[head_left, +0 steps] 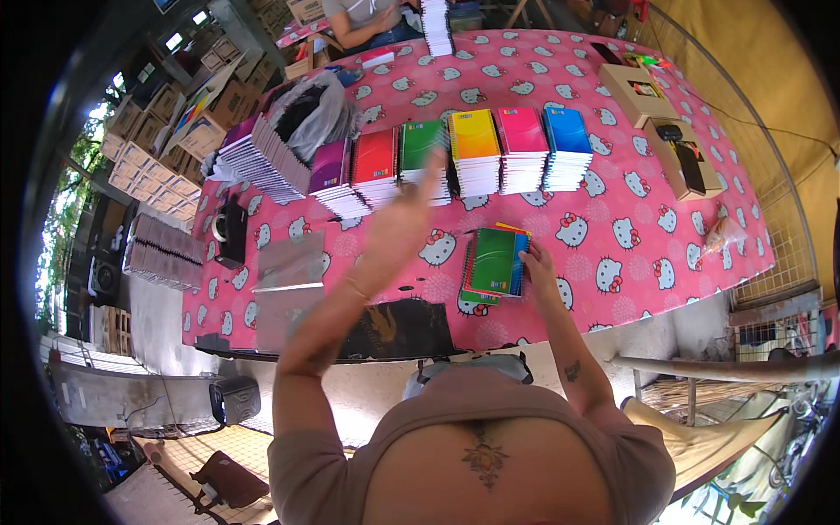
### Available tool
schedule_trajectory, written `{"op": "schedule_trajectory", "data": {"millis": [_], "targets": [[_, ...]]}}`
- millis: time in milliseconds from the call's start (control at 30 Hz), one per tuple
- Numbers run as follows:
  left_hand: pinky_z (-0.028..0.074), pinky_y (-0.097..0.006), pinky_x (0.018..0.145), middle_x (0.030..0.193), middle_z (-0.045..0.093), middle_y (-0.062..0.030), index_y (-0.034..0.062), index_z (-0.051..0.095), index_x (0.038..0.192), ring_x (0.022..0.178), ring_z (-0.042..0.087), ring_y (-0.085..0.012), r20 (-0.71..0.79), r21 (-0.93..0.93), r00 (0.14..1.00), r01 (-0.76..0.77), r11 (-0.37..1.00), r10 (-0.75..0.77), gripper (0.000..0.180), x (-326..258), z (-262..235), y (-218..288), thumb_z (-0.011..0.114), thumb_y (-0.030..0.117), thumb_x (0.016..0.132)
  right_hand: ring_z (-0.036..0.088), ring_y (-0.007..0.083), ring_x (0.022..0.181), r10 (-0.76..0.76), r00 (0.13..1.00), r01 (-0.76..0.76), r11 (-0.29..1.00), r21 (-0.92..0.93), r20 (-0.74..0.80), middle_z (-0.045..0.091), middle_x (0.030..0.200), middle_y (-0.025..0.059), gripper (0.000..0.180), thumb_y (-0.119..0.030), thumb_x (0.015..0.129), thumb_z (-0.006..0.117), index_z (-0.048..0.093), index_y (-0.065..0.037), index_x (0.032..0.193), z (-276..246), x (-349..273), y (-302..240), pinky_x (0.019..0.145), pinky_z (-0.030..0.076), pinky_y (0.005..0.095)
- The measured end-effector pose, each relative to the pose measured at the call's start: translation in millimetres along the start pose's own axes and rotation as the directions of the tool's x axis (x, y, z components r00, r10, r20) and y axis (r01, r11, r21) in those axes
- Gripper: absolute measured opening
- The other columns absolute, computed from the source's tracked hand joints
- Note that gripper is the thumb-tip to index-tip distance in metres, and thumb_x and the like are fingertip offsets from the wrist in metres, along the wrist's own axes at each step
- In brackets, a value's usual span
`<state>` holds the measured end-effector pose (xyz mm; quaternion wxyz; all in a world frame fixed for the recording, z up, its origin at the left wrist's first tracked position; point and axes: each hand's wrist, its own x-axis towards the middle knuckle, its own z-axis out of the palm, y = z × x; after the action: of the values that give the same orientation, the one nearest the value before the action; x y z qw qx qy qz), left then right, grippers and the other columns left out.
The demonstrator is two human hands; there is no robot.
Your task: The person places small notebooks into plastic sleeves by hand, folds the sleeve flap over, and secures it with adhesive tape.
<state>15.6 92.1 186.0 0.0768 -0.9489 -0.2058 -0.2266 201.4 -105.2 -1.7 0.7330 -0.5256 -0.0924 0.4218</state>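
A row of stacked spiral notebooks crosses the table: a purple stack, a red stack, a green stack, a yellow stack, a pink stack and a blue stack. My left hand, smeared by motion, reaches over the front of the green stack; its grip cannot be made out. Closer to me lies a small uneven pile of notebooks, with a green notebook on top and blue, yellow and green edges showing. My right hand grips the right side of this pile.
The table wears a pink patterned cloth. Left of the row are a tall notebook stack, a plastic bag, a tape dispenser and clear plastic sheets. Cardboard boxes sit at right. Another person is across the table.
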Motion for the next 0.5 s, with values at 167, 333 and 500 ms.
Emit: {"op": "schedule_trajectory", "data": {"millis": [167, 333, 500], "targets": [[0.056, -0.035, 0.059, 0.092, 0.063, -0.0140, -0.0043, 0.043, 0.140, 0.077, 0.067, -0.0259, 0.269, 0.158, 0.960, -0.121, 0.980, 0.075, 0.064, -60.2, 108.2, 117.8, 0.064, 0.025, 0.088, 0.062, 0.0139, 0.096, 0.089, 0.986, -0.096, 0.995, -0.042, -0.137, 0.065, 0.111, 0.0057, 0.045, -0.023, 0.093, 0.064, 0.054, -0.001, 0.131, 0.4, -3.0, 3.2, 0.083, 0.050, 0.0289], [0.054, -0.043, 0.085, 0.107, 0.062, -0.0226, -0.0039, 0.049, 0.133, 0.098, 0.065, -0.0372, 0.364, -0.300, 0.931, 0.136, 0.944, -0.018, 0.065, -52.9, 84.4, 113.5, 0.066, 0.042, 0.091, 0.064, 0.0115, 0.082, 0.066, 0.991, -0.078, 0.992, -0.102, -0.116, 0.068, 0.095, 0.0036, 0.038, -0.028, 0.092, 0.069, 0.060, -0.003, 0.118, 0.8, -3.2, 0.6, 0.070, 0.052, 0.0292], [0.049, -0.044, 0.094, 0.125, 0.056, -0.0190, -0.0005, 0.044, 0.140, 0.113, 0.058, -0.0289, 0.510, -0.668, 0.791, 0.612, 0.423, -0.339, 0.059, -102.8, 154.7, 48.0, 0.061, 0.035, 0.096, 0.066, 0.0146, 0.082, 0.173, 0.978, -0.160, 0.981, -0.106, 0.120, 0.067, 0.100, 0.0093, 0.039, -0.020, 0.084, 0.077, 0.059, -0.002, 0.114, 49.9, 13.0, 18.8, 0.066, 0.057, 0.0351]]}}
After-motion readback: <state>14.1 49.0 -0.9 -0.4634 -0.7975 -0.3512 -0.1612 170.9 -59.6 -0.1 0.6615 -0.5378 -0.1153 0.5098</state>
